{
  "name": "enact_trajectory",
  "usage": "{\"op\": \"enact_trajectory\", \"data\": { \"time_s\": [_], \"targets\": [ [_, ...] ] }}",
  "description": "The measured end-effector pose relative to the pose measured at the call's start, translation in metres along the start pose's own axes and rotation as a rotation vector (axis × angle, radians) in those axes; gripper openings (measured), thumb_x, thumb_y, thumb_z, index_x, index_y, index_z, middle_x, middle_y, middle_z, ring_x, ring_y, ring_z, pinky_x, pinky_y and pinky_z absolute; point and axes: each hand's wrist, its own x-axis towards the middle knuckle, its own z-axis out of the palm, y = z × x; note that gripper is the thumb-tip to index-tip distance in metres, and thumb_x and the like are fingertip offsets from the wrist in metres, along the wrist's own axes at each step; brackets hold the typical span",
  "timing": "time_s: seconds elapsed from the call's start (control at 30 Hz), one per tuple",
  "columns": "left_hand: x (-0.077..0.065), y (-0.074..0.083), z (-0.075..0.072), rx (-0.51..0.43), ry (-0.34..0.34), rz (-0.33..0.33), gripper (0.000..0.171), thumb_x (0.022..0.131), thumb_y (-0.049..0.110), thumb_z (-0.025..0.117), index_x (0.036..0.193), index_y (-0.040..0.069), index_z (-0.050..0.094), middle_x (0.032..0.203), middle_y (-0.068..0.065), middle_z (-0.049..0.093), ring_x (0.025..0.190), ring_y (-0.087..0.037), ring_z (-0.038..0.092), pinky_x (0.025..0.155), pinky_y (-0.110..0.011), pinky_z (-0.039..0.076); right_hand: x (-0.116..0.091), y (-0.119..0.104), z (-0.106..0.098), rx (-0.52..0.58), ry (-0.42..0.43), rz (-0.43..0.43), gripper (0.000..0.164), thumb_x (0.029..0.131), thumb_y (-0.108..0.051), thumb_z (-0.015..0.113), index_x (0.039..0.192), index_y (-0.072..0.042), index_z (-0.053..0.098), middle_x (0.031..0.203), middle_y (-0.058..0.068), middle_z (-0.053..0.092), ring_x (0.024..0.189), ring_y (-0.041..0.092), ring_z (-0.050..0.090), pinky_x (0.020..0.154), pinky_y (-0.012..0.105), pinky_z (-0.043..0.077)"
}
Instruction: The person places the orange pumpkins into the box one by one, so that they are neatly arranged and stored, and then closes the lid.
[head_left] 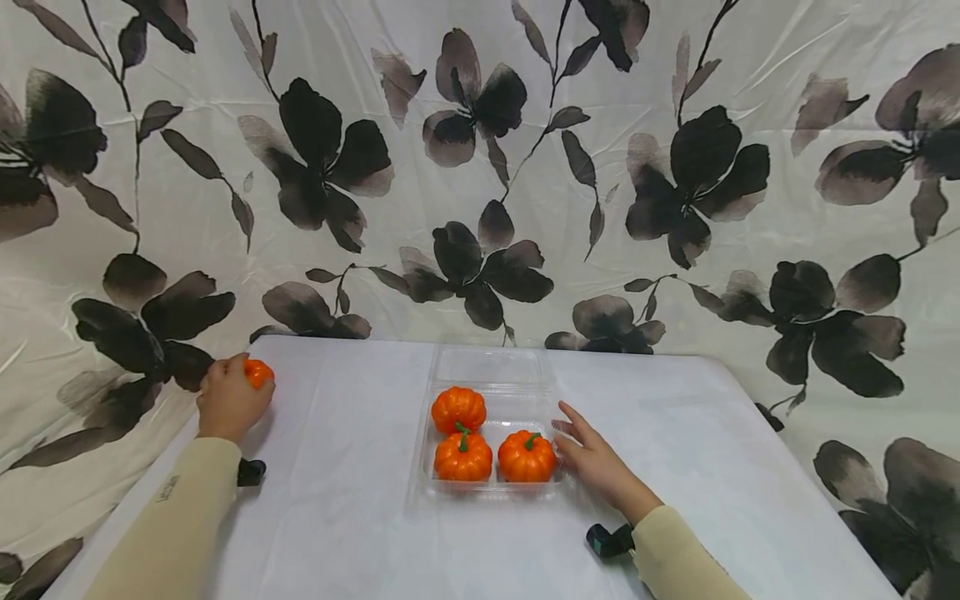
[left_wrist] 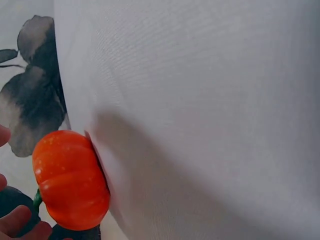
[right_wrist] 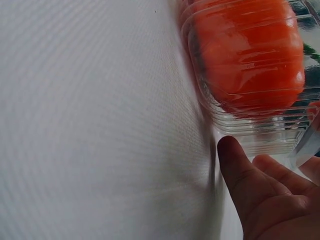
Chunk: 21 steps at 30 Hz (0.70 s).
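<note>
At the far left of the table in the head view, my left hand (head_left: 231, 402) reaches over a small orange toy pumpkin (head_left: 258, 372). The left wrist view shows this pumpkin (left_wrist: 72, 180) sitting on the white cloth, its green stem toward the fingers (left_wrist: 15, 221), which are spread beside it. My right hand (head_left: 600, 467) is at the right side of a clear plastic container (head_left: 517, 403), thumb and fingers extended along its edge. Inside are three more pumpkins: one at the back left (head_left: 458, 409), one at the front left (head_left: 463, 457), one at the front right (head_left: 527, 457).
The container's clear lid (head_left: 491, 365) lies folded back toward the rear edge of the white-covered table (head_left: 337, 533). Behind hangs a pale curtain (head_left: 585, 275) with dark flowers. A black wrist camera (head_left: 609, 542) is strapped at the right wrist.
</note>
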Motion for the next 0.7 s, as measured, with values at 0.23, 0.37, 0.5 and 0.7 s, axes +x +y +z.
{"op": "enact_trajectory", "data": {
  "time_s": [0.23,0.37,0.5,0.7],
  "targets": [
    [0.006,-0.003,0.002,-0.021,-0.056,-0.108,0.069,0.093,0.028,0.051,0.145,-0.009,0.023,0.139,-0.043,0.022,0.123,-0.059,0.027,0.098,-0.071,0.032,0.000,0.002,0.001,0.012,0.001,0.005,0.063,0.100,-0.023,0.051,0.155,-0.024,0.021,0.151,0.017,0.040,0.128,0.037,0.052,0.100,0.047,0.049],
    [0.007,-0.006,0.002,-0.022,-0.070,-0.158,0.072,0.093,0.030,0.051,0.145,-0.010,0.020,0.139,-0.044,0.019,0.125,-0.059,0.025,0.098,-0.070,0.030,0.001,0.003,0.002,0.013,0.000,0.011,0.063,0.100,-0.024,0.051,0.155,-0.025,0.021,0.151,0.016,0.041,0.129,0.036,0.052,0.100,0.047,0.049],
    [0.008,-0.009,0.003,-0.032,-0.056,-0.179,0.075,0.091,0.029,0.051,0.146,-0.009,0.018,0.140,-0.045,0.019,0.125,-0.060,0.025,0.100,-0.070,0.027,0.001,0.004,0.002,0.010,0.001,0.012,0.063,0.100,-0.023,0.051,0.155,-0.025,0.021,0.151,0.015,0.041,0.129,0.035,0.052,0.100,0.047,0.049],
    [0.013,-0.009,0.004,-0.061,-0.063,-0.230,0.077,0.091,0.027,0.048,0.150,-0.006,0.010,0.142,-0.045,0.017,0.127,-0.059,0.024,0.105,-0.069,0.026,0.002,0.003,0.000,0.003,0.007,0.008,0.062,0.100,-0.023,0.051,0.155,-0.025,0.021,0.151,0.016,0.041,0.129,0.036,0.052,0.100,0.047,0.049]
  ]
}}
